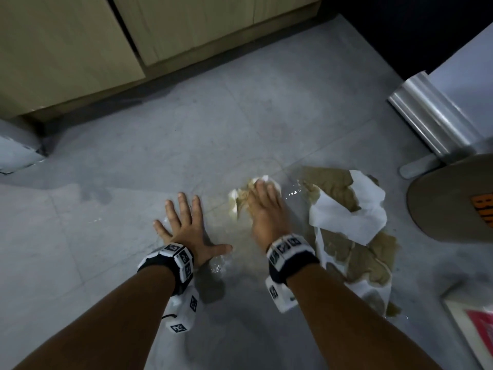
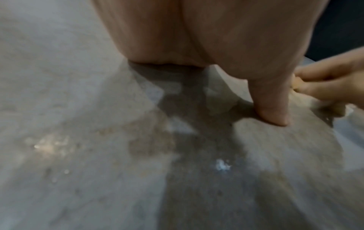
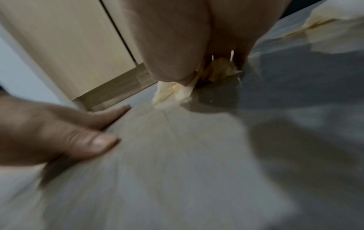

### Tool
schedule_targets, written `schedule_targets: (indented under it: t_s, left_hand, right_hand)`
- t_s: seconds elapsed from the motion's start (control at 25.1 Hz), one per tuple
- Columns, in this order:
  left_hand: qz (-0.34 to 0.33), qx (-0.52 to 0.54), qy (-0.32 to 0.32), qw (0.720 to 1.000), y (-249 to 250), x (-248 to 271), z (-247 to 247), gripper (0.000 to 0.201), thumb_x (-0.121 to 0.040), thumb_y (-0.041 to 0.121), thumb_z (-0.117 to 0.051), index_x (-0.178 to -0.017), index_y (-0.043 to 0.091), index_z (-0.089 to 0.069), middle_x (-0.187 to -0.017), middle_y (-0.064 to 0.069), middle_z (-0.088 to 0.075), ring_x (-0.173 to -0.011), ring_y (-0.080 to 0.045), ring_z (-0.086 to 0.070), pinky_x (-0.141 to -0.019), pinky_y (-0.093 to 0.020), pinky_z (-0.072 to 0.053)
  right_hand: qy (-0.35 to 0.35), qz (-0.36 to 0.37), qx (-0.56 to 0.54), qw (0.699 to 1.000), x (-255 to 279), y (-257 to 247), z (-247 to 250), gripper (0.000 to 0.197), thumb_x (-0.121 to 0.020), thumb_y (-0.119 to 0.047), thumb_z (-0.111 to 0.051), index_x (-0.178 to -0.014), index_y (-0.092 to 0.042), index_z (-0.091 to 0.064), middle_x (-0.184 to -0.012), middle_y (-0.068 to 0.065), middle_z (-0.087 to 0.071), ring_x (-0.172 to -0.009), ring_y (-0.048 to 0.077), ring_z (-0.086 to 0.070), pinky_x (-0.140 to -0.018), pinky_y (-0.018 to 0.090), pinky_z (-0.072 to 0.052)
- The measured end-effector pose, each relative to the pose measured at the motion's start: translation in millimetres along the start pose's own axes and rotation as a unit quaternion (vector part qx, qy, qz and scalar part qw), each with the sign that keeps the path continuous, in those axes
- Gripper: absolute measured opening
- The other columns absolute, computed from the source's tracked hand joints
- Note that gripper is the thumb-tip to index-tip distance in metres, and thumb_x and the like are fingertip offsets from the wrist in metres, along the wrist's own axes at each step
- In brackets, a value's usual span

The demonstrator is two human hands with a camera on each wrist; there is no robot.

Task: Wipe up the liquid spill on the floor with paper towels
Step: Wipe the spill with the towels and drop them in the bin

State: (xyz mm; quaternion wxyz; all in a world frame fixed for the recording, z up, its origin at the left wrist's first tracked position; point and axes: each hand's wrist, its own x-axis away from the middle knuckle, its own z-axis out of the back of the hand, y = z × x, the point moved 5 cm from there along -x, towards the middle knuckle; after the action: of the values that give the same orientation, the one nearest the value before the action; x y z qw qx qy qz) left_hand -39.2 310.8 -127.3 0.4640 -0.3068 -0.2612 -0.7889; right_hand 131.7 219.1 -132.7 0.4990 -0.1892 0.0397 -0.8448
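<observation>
Down on the grey tiled floor, both arms reach forward. The left hand lies flat with fingers and thumb spread wide, palm on the tile and holding nothing; the left wrist view shows its thumb tip touching the wet surface. Just to its right, the right hand presses down on a crumpled paper towel wad, fingers laid over the top of it. The wad is stained brownish-yellow, with white edges poking out on its left and far sides. From the right wrist view, the wad's pale corner sticks out under the palm, though that picture is blurred.

The liquid spill glistens between the two wrists, and another shiny patch sits just right of the wad. Further right, a long spread of paper towel sheets lies on the floor, mostly soaked brown, with one white section folded up across the middle.

Behind it all runs a light wooden cabinet. At the right edge stands a shiny metal cylinder, and next to it a rounded tan thing with orange lettering, partly cut off.
</observation>
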Motion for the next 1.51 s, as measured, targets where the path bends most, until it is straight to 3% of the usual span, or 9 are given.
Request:
schedule_targets:
  t_s: [0.12, 0.28, 0.48, 0.64, 0.8, 0.96, 1.12, 1.31, 1.51]
  left_hand:
    - [0.003, -0.003, -0.001, 1.000, 1, -1, -2, 0.154, -0.046, 0.099, -0.053, -0.142, 0.025, 0.041, -0.148, -0.008, 0.050, -0.138, -0.041, 0.040, -0.112, -0.072, 0.008]
    - [0.011, -0.008, 0.007, 1.000, 1, -2, 0, 0.155, -0.047, 0.096, -0.057, -0.145, 0.025, 0.038, -0.149, -0.008, 0.049, -0.140, -0.041, 0.038, -0.112, -0.072, 0.007]
    - [-0.005, -0.015, 0.016, 1.000, 0, -3, -1, 0.156, -0.041, 0.101, -0.050, -0.138, 0.025, 0.045, -0.148, -0.009, 0.050, -0.139, -0.043, 0.038, -0.111, -0.073, 0.007]
    - [-0.002, -0.028, 0.026, 0.999, 2, 1, 1, 0.156, -0.041, 0.102, -0.050, -0.142, 0.026, 0.042, -0.150, -0.009, 0.048, -0.140, -0.043, 0.036, -0.112, -0.073, 0.005]
    - [0.034, -0.040, 0.014, 0.998, 8, 16, 13, 0.152, -0.049, 0.096, -0.057, -0.149, 0.023, 0.031, -0.156, -0.010, 0.039, -0.146, -0.042, 0.026, -0.115, -0.068, -0.003]
    - [-0.108, 0.217, 0.101, 0.965, 67, 51, 52, 0.105, -0.081, 0.053, -0.074, -0.158, 0.029, -0.007, -0.165, 0.002, -0.013, -0.149, -0.022, -0.022, -0.118, -0.049, -0.027]
    - [-0.328, 0.305, 0.095, 0.889, 158, 113, 64, 0.068, -0.079, 0.022, -0.082, -0.139, 0.034, -0.052, -0.119, 0.018, -0.067, -0.101, 0.002, -0.065, -0.090, -0.030, -0.056]
    - [-0.350, 0.306, 0.135, 0.875, 221, 107, 84, 0.012, -0.080, 0.016, -0.075, -0.084, 0.028, -0.073, -0.075, 0.005, -0.074, -0.073, -0.019, -0.071, -0.074, -0.047, -0.059]
    - [-0.404, 0.338, -0.007, 0.850, 326, 152, 95, 0.011, -0.098, 0.018, -0.060, -0.095, 0.026, -0.067, -0.086, -0.007, -0.073, -0.070, -0.012, -0.066, -0.072, -0.034, -0.056]
  right_hand:
    - [0.008, -0.042, -0.038, 0.998, -33, -30, 9, 0.073, -0.083, -0.009, -0.046, -0.152, -0.019, -0.024, -0.162, 0.013, -0.005, -0.147, 0.038, 0.007, -0.120, 0.050, 0.001]
    - [-0.008, 0.094, -0.045, 0.995, 3, -59, 6, 0.063, -0.093, -0.012, -0.048, -0.151, -0.019, -0.024, -0.163, 0.002, -0.007, -0.149, 0.025, 0.001, -0.121, 0.039, -0.008]
    - [0.162, -0.009, -0.230, 0.960, 55, -7, 12, 0.020, -0.082, -0.005, -0.067, -0.101, -0.008, -0.073, -0.117, 0.006, -0.066, -0.107, 0.022, -0.062, -0.093, 0.027, -0.049]
    - [0.127, -0.219, -0.470, 0.846, 54, 29, 21, 0.016, -0.086, -0.012, -0.066, -0.100, -0.020, -0.071, -0.092, -0.002, -0.072, -0.086, 0.013, -0.069, -0.078, 0.024, -0.055]
    - [0.142, -0.263, -0.621, 0.725, 69, 40, 47, 0.027, -0.088, 0.003, -0.058, -0.087, -0.020, -0.072, -0.084, -0.001, -0.073, -0.078, 0.012, -0.070, -0.066, 0.027, -0.058]
    - [0.137, -0.275, -0.671, 0.675, 83, 50, 70, 0.030, -0.086, 0.001, -0.055, -0.081, -0.021, -0.075, -0.086, 0.010, -0.075, -0.082, 0.031, -0.071, -0.068, 0.040, -0.057]
    - [0.124, -0.267, -0.728, 0.619, 101, 53, 96, 0.024, -0.090, 0.002, -0.053, -0.086, -0.009, -0.073, -0.088, 0.018, -0.074, -0.084, 0.035, -0.071, -0.077, 0.044, -0.059]
    - [0.241, -0.232, -0.635, 0.696, 129, 92, 143, 0.020, -0.079, -0.042, -0.065, -0.099, -0.040, -0.069, -0.104, -0.004, -0.072, -0.098, 0.015, -0.068, -0.087, 0.045, -0.057]
    - [0.334, -0.168, -0.569, 0.733, 182, 148, 210, 0.033, -0.084, -0.012, -0.069, -0.116, -0.016, -0.067, -0.104, 0.004, -0.072, -0.094, 0.018, -0.069, -0.084, 0.045, -0.057]
